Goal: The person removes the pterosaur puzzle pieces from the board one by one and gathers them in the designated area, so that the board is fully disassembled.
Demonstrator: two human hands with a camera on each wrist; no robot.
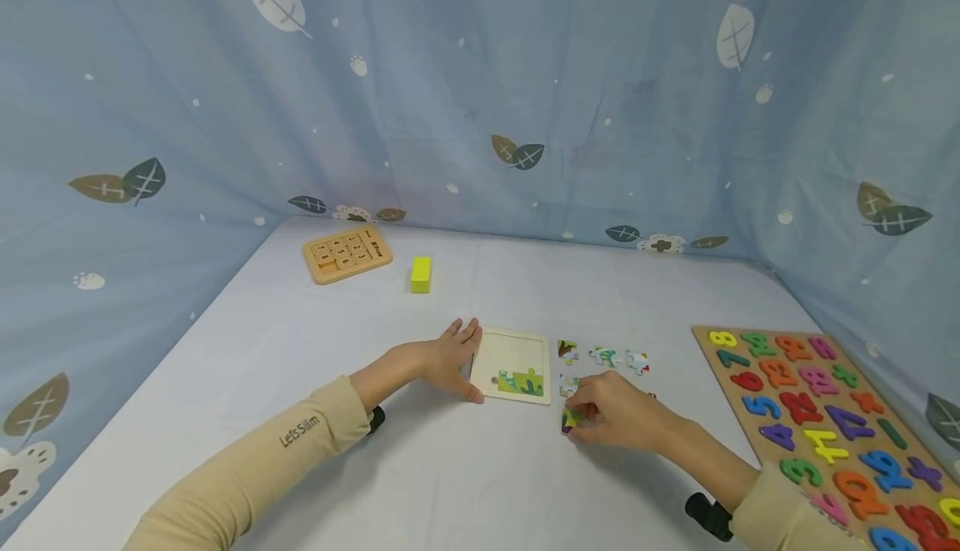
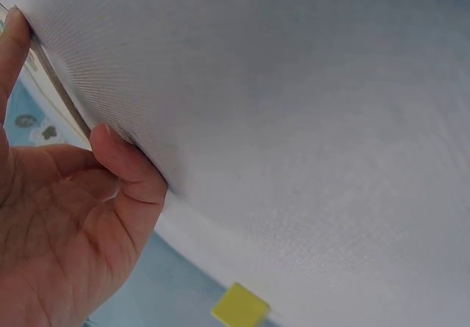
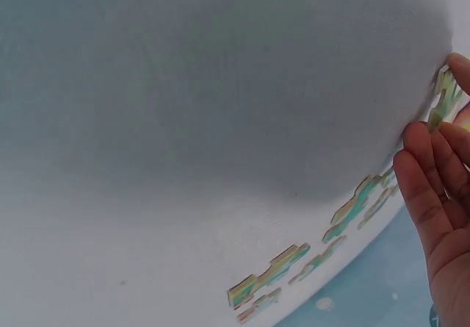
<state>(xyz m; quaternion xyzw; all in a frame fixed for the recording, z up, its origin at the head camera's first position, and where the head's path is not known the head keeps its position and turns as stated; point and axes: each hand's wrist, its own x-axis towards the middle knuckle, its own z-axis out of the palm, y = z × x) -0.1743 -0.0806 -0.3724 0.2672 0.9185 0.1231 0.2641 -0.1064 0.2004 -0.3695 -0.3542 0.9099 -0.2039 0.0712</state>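
A square wooden puzzle tray [image 1: 506, 348] lies on the table, with joined green picture pieces [image 1: 520, 383] in its lower right corner. My left hand [image 1: 450, 362] rests along the tray's left side, thumb and fingers spread, fingertips against the edge. To the right of the tray, my right hand [image 1: 626, 411] pinches a green and dark jigsaw piece [image 1: 568, 421] between thumb and fingers, low over the table. Loose jigsaw pieces [image 1: 603, 357] lie behind that hand; others [image 3: 268, 275] show in the right wrist view. Its fingers hide part of the held piece.
A board of colourful numbers and letters [image 1: 795, 384] lies at the right. Toward the back left are a wooden number slide puzzle [image 1: 347, 254] and a yellow block [image 1: 421, 274]. A blue leaf-patterned curtain [image 1: 450, 101] encloses the white table [image 1: 337, 468].
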